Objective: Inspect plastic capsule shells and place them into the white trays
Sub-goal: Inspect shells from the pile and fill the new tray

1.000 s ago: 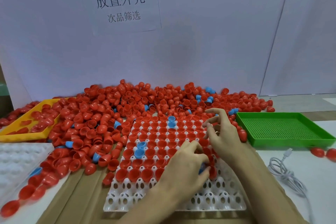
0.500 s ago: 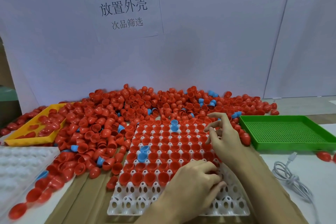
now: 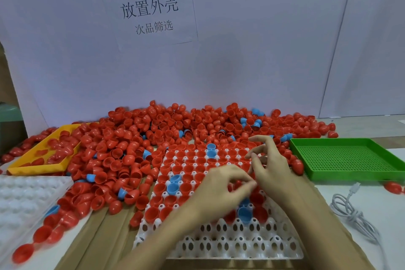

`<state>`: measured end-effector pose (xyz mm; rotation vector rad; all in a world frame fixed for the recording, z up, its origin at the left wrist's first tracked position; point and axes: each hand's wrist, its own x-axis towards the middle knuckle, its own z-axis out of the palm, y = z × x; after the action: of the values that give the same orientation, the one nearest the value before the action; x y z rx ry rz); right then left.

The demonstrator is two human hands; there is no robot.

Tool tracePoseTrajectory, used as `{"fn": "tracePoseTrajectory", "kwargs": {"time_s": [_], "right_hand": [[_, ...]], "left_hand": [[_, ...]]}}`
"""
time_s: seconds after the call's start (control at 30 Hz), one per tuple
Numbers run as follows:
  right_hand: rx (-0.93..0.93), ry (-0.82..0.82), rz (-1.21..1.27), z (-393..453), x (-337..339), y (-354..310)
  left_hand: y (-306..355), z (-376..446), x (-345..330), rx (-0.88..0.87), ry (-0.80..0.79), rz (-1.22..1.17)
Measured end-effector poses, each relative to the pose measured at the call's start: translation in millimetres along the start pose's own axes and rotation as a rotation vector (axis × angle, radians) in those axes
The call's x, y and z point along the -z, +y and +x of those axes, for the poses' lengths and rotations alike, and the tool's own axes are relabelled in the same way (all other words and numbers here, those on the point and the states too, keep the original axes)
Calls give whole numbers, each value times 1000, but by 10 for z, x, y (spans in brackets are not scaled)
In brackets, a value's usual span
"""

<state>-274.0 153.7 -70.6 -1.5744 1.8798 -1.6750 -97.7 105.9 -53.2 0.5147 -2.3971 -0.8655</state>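
Blue shell below left grip

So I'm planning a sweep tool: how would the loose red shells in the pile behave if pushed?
The red shells look like thin hollow domes, so probably light and quick to scatter. Rounded backs suggest they would roll or rock. Several sit nested, so some may jam together.

Factory sorting bench, workshop setting: a printed Chinese sign is hanging on the white backboard at twelve o'clock; bulk red capsule shells are lying heaped between yellow bin, green perforated tray and white trays.
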Motion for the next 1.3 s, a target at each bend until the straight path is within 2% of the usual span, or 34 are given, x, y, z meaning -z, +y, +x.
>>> {"fn": "tracePoseTrajectory", "kwargs": {"time_s": [0.23,0.4,0.5,0.73,0.87,0.97,1.17,1.3], "right_hand": [[-15,-38,-10,-6,-10,-18],[-17,-54,-6,-12,-25,-30],[-30,-51,-12,-8,-23,-44],[-36,-45,-19,-16,-7,-76],[-27,-44,-5,-32,-32,-79],[-39,-43,-3,-30,-31,-76],[-38,-44,-12,-37,-57,-109],[-48,-44,2,-45,-51,-135]], "left_hand": [[-813,914,651,212,148,327],[-1331,1224,804,271,82,626],[-1475,1322,763,249,21,639],[-1642,1379,789,304,62,466],[-1622,1319,867,254,221,406],[-1627,1234,967,268,246,457],[-1559,1199,1011,165,153,514],[-1582,1289,884,179,-44,643]]}}
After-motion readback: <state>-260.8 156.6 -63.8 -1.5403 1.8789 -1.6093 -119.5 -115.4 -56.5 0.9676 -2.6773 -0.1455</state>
